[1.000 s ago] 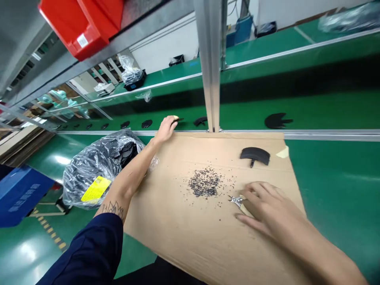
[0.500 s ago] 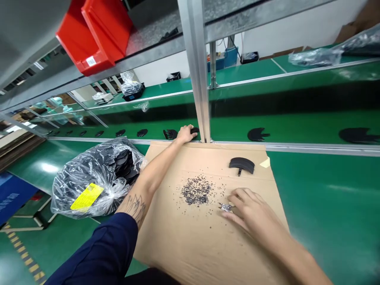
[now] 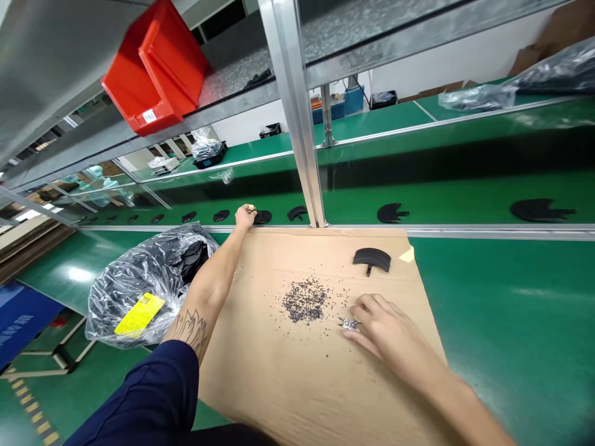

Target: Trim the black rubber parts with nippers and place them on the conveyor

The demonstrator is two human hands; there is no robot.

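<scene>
My left hand (image 3: 245, 217) reaches out to the green conveyor belt, its fingers closed at the left edge of a rounded black plastic part (image 3: 263, 217). A small yellowish patch shows at the fingertips; I cannot make out what it is. Just right of that part lies a curved black piece with a short stem (image 3: 297, 213). Over the cardboard sheet (image 3: 279, 378), my right hand (image 3: 383, 322) is closed around small metal nippers (image 3: 348, 324), jaws pointing left. Beside them spreads a heap of tiny black bits (image 3: 305, 300). Another curved black piece (image 3: 372, 259) lies above the right hand.
A clear plastic bag (image 3: 139, 291) of black parts stands left of the cardboard. More black parts (image 3: 393, 213) lie along the belt. An upright metal post (image 3: 297, 124) rises at the belt's edge, and a red bin (image 3: 155, 74) sits on the overhead shelf.
My left hand has moved left along the belt, off the curved piece, which now lies uncovered, to the rounded part. My right hand stays over the cardboard with the nippers. The view has shifted slightly.
</scene>
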